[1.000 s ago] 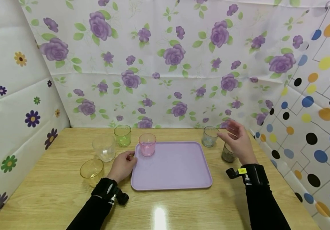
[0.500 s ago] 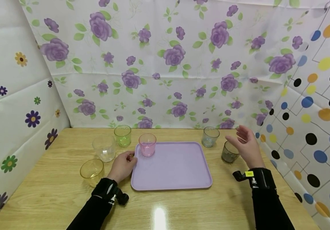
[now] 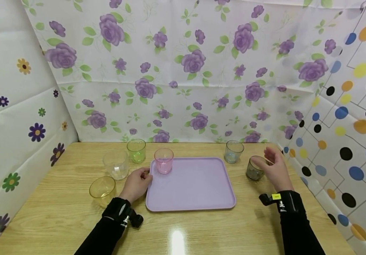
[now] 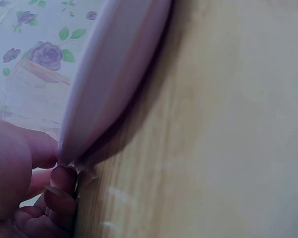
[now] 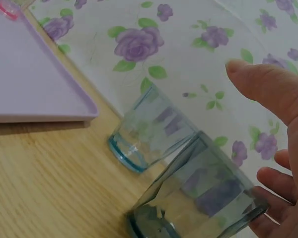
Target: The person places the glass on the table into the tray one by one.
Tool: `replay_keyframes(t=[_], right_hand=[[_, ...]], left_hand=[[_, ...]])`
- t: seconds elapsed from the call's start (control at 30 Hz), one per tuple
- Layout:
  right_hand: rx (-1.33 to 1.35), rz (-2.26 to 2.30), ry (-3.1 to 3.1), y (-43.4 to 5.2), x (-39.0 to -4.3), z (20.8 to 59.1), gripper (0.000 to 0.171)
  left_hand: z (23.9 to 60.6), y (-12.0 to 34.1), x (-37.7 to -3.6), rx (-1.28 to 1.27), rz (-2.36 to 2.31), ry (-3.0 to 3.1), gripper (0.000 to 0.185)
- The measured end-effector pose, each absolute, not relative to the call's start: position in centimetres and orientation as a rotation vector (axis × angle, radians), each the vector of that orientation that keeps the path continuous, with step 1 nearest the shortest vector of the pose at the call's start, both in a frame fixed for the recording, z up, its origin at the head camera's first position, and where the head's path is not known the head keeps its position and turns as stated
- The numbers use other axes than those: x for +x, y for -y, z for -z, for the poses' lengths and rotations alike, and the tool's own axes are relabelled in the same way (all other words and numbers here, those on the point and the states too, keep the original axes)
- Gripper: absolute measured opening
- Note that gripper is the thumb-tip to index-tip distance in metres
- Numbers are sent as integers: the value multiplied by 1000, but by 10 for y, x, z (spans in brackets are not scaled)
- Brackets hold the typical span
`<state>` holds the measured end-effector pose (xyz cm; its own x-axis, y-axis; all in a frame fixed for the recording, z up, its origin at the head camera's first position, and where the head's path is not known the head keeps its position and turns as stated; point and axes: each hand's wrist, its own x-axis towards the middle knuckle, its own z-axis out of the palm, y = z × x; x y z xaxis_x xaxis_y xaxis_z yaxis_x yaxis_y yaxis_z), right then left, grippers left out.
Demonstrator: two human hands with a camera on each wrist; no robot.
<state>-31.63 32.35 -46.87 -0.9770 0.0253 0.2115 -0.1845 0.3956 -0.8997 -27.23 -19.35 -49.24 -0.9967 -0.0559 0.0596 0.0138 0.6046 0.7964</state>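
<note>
Since the earlier frames, the right hand point(image 3: 273, 166) has been lowered from beside the pale blue glass point(image 3: 233, 151) to the dark grey glass point(image 3: 254, 168), around whose rim its fingers point(image 5: 280, 181) are now cupped, spread and not yet closed. That glass stands upright on the table point(image 3: 58, 212), just right of the lilac tray point(image 3: 195, 191), with the blue glass close behind it. The left hand point(image 3: 136, 184) has been kept at the tray's left edge, which is pinched between thumb and fingers, apparently to steady it. A pink glass point(image 3: 163, 160) stands in the tray's far left corner. Green point(image 3: 136, 150), clear point(image 3: 115, 164) and amber point(image 3: 102, 189) glasses are left standing on the table beyond the left hand.
</note>
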Motion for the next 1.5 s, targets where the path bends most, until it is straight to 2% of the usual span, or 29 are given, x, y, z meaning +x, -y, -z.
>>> replay_keyframes(t=[0.3, 0.57, 1.5], right_hand=[[10, -1619, 2579, -316, -306, 469, 110], [13, -1635, 2617, -320, -308, 478, 114], [-33, -1591, 2652, -323, -314, 497, 101]], left_hand=[[491, 192, -271, 46, 1361, 2747, 42], [489, 191, -270, 42, 1367, 2741, 42], [495, 194, -273, 38, 1359, 2747, 42]])
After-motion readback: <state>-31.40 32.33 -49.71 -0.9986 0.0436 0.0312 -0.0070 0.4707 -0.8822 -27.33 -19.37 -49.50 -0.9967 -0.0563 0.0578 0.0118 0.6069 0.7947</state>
